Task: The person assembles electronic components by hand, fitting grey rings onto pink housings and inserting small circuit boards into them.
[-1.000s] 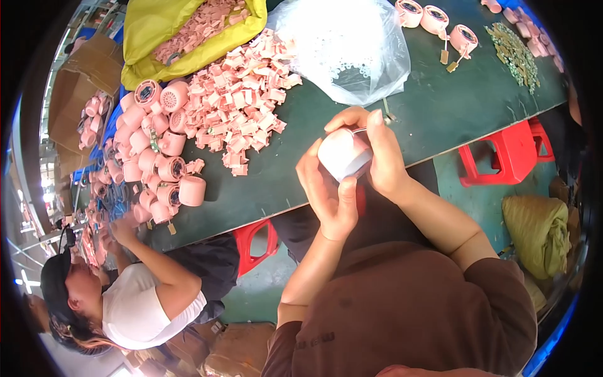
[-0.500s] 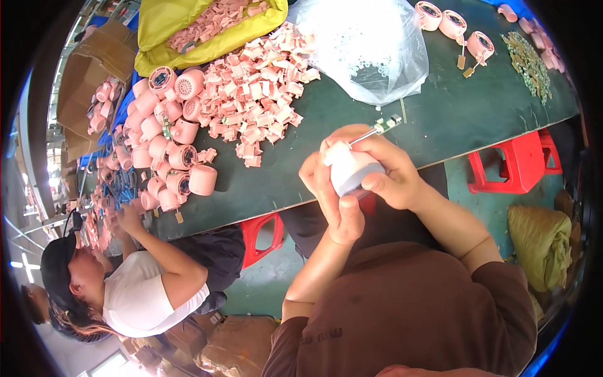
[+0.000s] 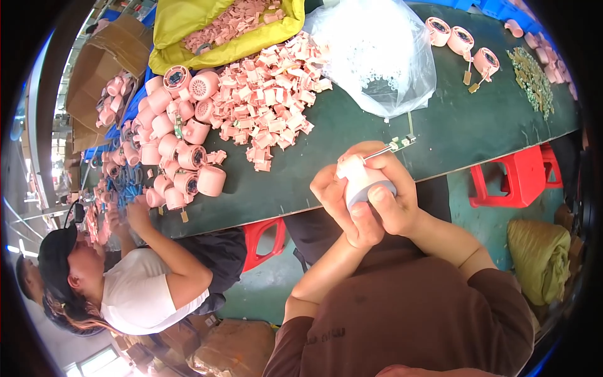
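Both hands are wrapped round a pink cylindrical housing (image 3: 363,181) with a grey end, held above the near edge of the table. My left hand (image 3: 340,204) grips its left side, thumb pressed near the grey end. My right hand (image 3: 399,200) closes round the other side, its thumb beside the left one. From the top of the housing wires run out to a small green circuit board (image 3: 402,144), which sticks out past the right fingers. The housing's far side is hidden by my fingers.
Heaped on the green table (image 3: 326,135) are small pink plastic pieces (image 3: 270,94) and pink housings (image 3: 182,147). A clear bag of small parts (image 3: 383,69), three housings (image 3: 461,41) and circuit boards (image 3: 532,81) lie farther back. A co-worker (image 3: 141,283) sits at left; a red stool (image 3: 512,176) stands right.
My hands and the housing appear slightly lower and farther right, while the whole view has shifted a little too. The thumbs have come closer together, and both hands keep their hold.
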`<action>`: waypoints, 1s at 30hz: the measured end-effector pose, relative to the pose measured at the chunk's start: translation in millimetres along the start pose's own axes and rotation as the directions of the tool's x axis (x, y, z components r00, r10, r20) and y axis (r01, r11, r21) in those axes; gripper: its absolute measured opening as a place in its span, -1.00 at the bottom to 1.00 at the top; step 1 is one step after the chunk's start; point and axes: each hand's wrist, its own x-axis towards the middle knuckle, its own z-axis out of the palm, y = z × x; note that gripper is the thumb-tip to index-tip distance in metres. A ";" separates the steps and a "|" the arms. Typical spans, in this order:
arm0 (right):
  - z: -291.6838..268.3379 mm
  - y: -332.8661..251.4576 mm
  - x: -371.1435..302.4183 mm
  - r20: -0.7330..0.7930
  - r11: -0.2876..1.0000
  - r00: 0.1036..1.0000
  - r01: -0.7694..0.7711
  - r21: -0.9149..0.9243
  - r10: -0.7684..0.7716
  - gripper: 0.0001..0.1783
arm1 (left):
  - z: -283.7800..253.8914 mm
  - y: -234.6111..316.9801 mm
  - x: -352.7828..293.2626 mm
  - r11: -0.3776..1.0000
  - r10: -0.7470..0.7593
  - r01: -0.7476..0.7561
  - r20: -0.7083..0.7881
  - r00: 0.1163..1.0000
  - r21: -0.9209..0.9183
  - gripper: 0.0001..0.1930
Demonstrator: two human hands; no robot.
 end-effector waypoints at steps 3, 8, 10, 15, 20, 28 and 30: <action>-1.8 2.9 -0.7 -0.007 1.000 1.000 -0.008 -0.011 0.008 -0.63 | -1.9 -2.4 0.1 1.000 -0.002 0.002 0.022 1.000 0.004 -0.52; -7.2 17.3 2.9 0.119 0.984 0.992 -0.072 0.166 0.052 -0.41 | -11.0 -15.7 1.0 0.970 -0.161 0.170 0.066 0.985 -0.175 -0.36; -10.1 9.5 3.8 0.173 0.944 0.960 -0.256 0.209 0.222 -0.31 | -14.5 -16.1 -1.1 0.866 -0.279 0.307 0.130 0.952 -0.393 -0.31; -17.2 4.9 7.1 0.191 0.969 0.954 -0.243 0.037 0.232 -0.23 | -14.0 1.6 12.2 0.704 -0.446 0.463 0.173 0.878 -0.538 -0.31; -21.8 15.9 8.4 0.239 0.962 0.958 -0.096 -0.257 0.160 -0.19 | -22.5 -1.0 27.5 0.541 -0.538 0.615 0.325 0.777 -0.574 -0.40; -15.1 14.5 7.6 0.182 0.800 0.822 -0.568 0.192 0.540 -0.44 | -36.5 -0.3 43.6 -0.094 -0.702 0.636 0.504 0.503 -0.766 -0.58; -11.9 11.4 6.8 0.148 0.794 0.809 -0.588 0.157 0.570 -0.45 | -37.1 -3.8 40.7 -0.155 -0.693 0.600 0.519 0.499 -0.785 -0.59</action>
